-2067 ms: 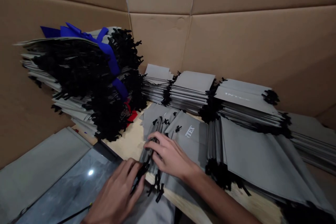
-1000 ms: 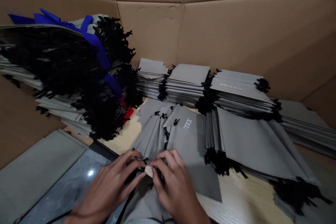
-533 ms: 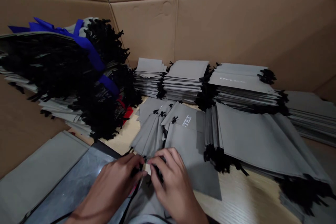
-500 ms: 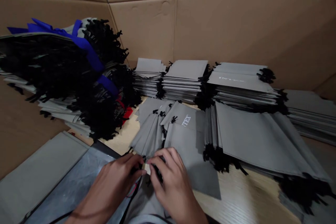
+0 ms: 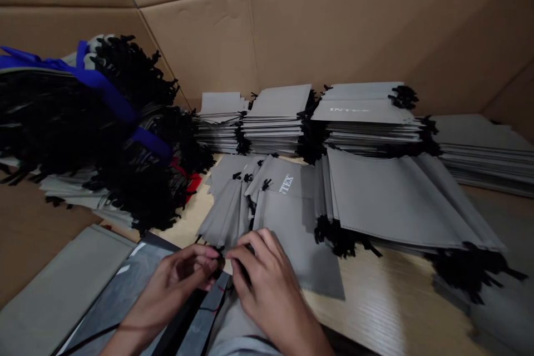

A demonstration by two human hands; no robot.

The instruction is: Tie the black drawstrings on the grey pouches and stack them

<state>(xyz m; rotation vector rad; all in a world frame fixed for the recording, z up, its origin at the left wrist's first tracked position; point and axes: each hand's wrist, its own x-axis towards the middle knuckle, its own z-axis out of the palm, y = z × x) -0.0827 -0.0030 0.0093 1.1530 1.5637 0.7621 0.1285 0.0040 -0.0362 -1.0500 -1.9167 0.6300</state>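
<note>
My left hand (image 5: 187,272) is at the table's near edge, thumb and fingertips pinched on a black drawstring (image 5: 218,258). Close beside it, my right hand (image 5: 267,270) is closed with curled fingers, its fingertips by a small pale piece (image 5: 227,265). Whether the right fingers grip that piece is hard to make out. Just beyond the hands, grey fabric pouches (image 5: 225,208) with black knotted cords lie overlapped. A flat grey pouch (image 5: 287,239) with white lettering extends past my right hand.
Stacks of grey pouches (image 5: 275,108) line the cardboard wall (image 5: 354,28). A leaning row (image 5: 387,200) stands right. At left rises a heap of black cord ends (image 5: 54,111) with a blue strap (image 5: 108,94). A grey panel (image 5: 62,289) lies lower left; wooden tabletop (image 5: 375,300) shows right.
The view has shifted, so the stacks appear further left. My left fingertips have drawn slightly away from my right ones, and the dark cord shows in the left pinch. Less of the pale piece shows.
</note>
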